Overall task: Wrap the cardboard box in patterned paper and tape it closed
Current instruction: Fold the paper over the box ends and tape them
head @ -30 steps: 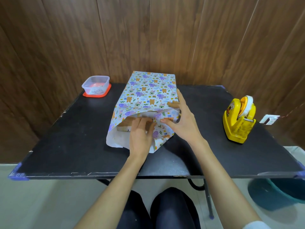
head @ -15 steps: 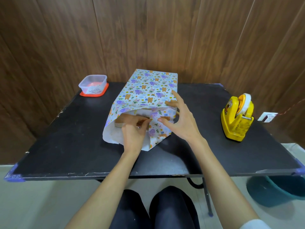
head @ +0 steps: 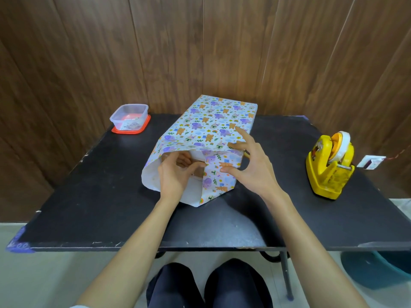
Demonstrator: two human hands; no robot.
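Patterned paper (head: pixel 211 121) looks thin and floppy, probably tears easily, sleeved over a light, stiff cardboard box (head: pixel 197 174) mid tabletop (head: pixel 89 196). Left hand (head: pixel 175 176) fingers curl inside the open near end, can't tell if they grip anything. Right hand (head: pixel 251 170) pinches the side flap, I'd crease against the box edges

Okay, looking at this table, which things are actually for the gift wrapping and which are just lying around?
For the job:
paper
box, barely showing inside the paper
tape dispenser

Lying about:
plastic tub on a red lid
bin on the floor beside the table
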